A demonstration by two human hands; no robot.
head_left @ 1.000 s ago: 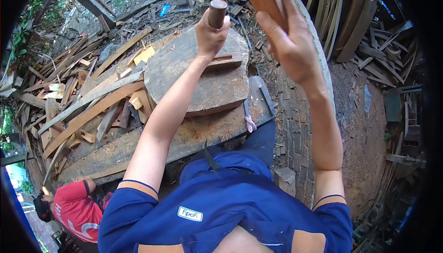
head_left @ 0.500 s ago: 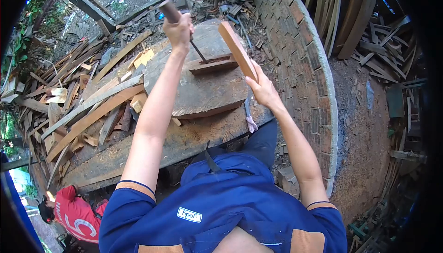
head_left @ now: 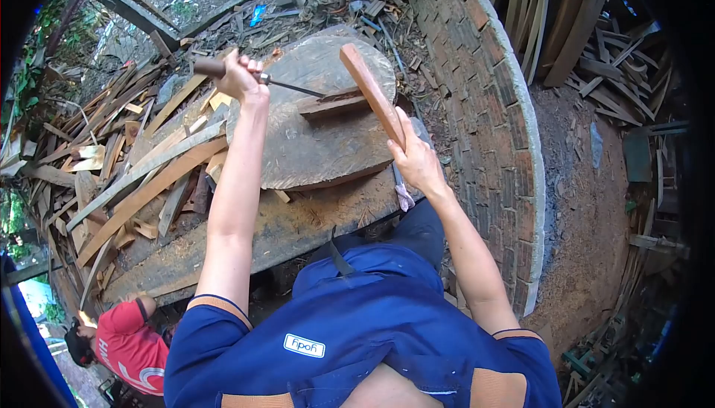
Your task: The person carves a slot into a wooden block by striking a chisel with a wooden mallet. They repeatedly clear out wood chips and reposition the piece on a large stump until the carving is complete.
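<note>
My left hand (head_left: 242,77) is wrapped round the handle of a chisel (head_left: 296,88), whose wooden butt points left. The chisel lies at a low slant, and its tip is at the top of a small dark wooden block (head_left: 335,106). That block rests on a broad, round-edged wooden slab (head_left: 313,147). In my right hand (head_left: 417,156) is a long reddish-brown wooden bar (head_left: 372,91), gripped at its near end and raised over the block's right end. Near my right wrist, a tool with a cloth-wrapped end (head_left: 404,196) lies at the slab's edge.
Split wood and offcuts (head_left: 112,162) are heaped to the left. A curved brick wall (head_left: 491,132) runs along the right, with scrap wood (head_left: 618,73) beyond it. A person in a red shirt (head_left: 134,345) is at the lower left. Sawdust covers the bench (head_left: 298,229).
My left hand has moved left and down, tipping the chisel from steep to nearly flat. My right hand with the wooden bar has shifted slightly left and down.
</note>
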